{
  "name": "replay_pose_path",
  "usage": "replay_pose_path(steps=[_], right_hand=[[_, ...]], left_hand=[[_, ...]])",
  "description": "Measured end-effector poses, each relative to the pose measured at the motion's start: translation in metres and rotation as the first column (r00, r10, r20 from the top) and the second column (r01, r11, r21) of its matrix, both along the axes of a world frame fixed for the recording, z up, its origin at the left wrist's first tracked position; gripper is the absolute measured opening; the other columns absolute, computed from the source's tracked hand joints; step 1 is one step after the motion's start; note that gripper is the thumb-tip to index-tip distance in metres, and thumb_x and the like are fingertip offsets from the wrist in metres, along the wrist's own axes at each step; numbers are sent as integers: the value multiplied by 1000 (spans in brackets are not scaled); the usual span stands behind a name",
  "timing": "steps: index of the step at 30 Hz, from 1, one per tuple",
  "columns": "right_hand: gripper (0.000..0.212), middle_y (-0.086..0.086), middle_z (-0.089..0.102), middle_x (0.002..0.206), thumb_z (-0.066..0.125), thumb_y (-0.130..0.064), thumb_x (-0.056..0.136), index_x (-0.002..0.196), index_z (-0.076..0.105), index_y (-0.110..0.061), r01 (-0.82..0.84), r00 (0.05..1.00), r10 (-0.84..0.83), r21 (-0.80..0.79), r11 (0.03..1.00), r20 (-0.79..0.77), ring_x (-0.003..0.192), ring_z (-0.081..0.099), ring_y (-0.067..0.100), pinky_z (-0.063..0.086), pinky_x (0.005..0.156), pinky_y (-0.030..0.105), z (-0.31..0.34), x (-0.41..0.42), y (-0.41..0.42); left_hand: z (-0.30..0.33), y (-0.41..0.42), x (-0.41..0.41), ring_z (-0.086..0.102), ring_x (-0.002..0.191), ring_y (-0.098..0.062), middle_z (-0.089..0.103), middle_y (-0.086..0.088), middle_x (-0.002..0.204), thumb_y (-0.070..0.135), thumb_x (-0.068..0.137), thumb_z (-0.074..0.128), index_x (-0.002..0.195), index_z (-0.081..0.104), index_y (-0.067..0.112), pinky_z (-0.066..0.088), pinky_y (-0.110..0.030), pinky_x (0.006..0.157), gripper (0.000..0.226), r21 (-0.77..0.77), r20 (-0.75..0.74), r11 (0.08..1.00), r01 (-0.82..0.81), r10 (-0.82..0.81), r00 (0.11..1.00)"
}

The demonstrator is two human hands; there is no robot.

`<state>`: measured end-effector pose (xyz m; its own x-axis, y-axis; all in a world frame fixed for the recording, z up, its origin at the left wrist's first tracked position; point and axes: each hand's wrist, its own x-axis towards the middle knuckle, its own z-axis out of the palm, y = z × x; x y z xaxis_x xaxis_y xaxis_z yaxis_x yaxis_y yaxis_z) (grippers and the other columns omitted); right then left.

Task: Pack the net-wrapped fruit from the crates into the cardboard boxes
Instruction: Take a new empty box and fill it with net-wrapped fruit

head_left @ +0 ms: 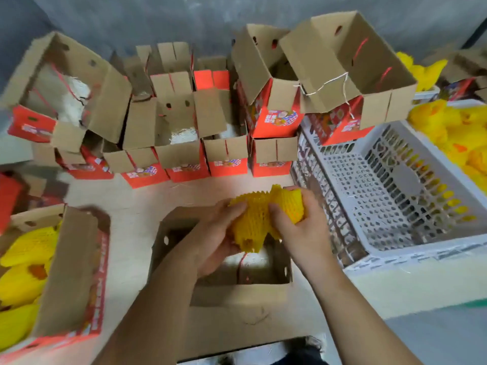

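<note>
Directly above the open cardboard box (221,262) nearest me, both hands hold net-wrapped fruit: my left hand (210,233) grips one yellow fruit (249,230), long axis tilted toward the box; my right hand (297,227) grips a second (288,206). Two fruits, two hands, box mouth straight below. I judge a short drop remains. One white crate (390,196) at right looks emptied; roughly a dozen boxes stand beyond.

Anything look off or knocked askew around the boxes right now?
Two open cardboard boxes at the back right sit tilted, propped on other boxes and the white crate, with a loose string dangling. Otherwise fine: both hands, left hand and right hand, hold net-wrapped fruit above the front box.
</note>
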<state>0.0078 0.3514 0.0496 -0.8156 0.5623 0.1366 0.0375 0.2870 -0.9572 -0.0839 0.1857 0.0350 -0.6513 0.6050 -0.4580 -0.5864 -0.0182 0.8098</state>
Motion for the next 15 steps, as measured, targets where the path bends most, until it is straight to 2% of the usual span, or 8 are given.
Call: replay_pose_path(steps=[1, 2, 5, 7, 9, 11, 13, 15], right_hand=[[30, -5, 68, 104, 76, -33, 83, 110, 64, -29, -22, 1000, 22, 20, 1000, 13, 100, 65, 16, 52, 89, 34, -2, -4, -16], [31, -3, 67, 106, 76, -34, 82, 110, 63, -30, -53, 998, 52, 47, 998, 23, 103, 64, 16, 51, 91, 34, -4, -7, -31], [31, -6, 65, 107, 74, -38, 79, 108, 62, -35, -114, 992, 109, 90, 989, 56, 105, 60, 11, 46, 88, 23, -11, -16, -68], [28, -4, 70, 101, 78, -35, 83, 107, 65, -28, -116, 988, 120, -50, 992, 94, 97, 65, 11, 49, 80, 20, -17, -23, -84], [20, -4, 75, 94, 78, -30, 89, 106, 69, -25, -65, 987, 100, -255, 965, 125, 89, 70, 9, 51, 72, 15, -25, -26, -93], [13, -7, 77, 92, 76, -31, 92, 102, 72, -24, 20, 983, 47, -362, 932, 176, 88, 72, 9, 54, 72, 17, -33, -26, -98], [18, -3, 78, 96, 75, -36, 91, 104, 73, -23, 110, 958, 22, -441, 891, 284, 95, 73, 15, 60, 83, 31, -42, -27, -101], [23, 7, 76, 105, 66, -34, 92, 110, 72, -21, 143, 926, 121, -631, 763, 357, 102, 72, 27, 59, 90, 46, -50, -26, -103]], left_hand=[[-6, -16, 0, 70, 115, -31, 69, -15, 130, 40, 77, 83, 134, 64, 21, 59, -55, 93, 63, 7, 9, 1000, -21, 21, 1000], [-11, -27, 0, 71, 113, -32, 70, -15, 127, 34, 78, 78, 129, 67, 23, 58, -57, 93, 53, -8, 9, 999, -32, 32, 999], [-24, -50, 0, 73, 105, -31, 73, -16, 117, 20, 91, 69, 116, 71, 20, 60, -56, 86, 26, -70, 24, 982, -174, 176, 984], [-29, -64, -2, 73, 103, -31, 74, -15, 115, 19, 96, 67, 113, 71, 19, 61, -59, 83, 18, -91, 1, 953, -288, 289, 957], [-32, -78, -8, 73, 95, -27, 75, -12, 108, 21, 95, 69, 107, 74, 22, 62, -50, 73, 14, -135, -60, 913, -384, 379, 923], [-34, -89, -14, 72, 92, -29, 75, -15, 108, 22, 95, 69, 111, 72, 17, 59, -44, 71, 17, -178, -70, 881, -437, 432, 899], [-34, -93, -18, 72, 101, -35, 74, -16, 114, 25, 96, 69, 113, 70, 17, 58, -51, 79, 18, -211, -59, 869, -448, 447, 893], [-32, -88, -16, 68, 108, -31, 71, -3, 116, 31, 97, 69, 107, 68, 24, 55, -55, 91, 13, -288, -120, 855, -431, 415, 902]])
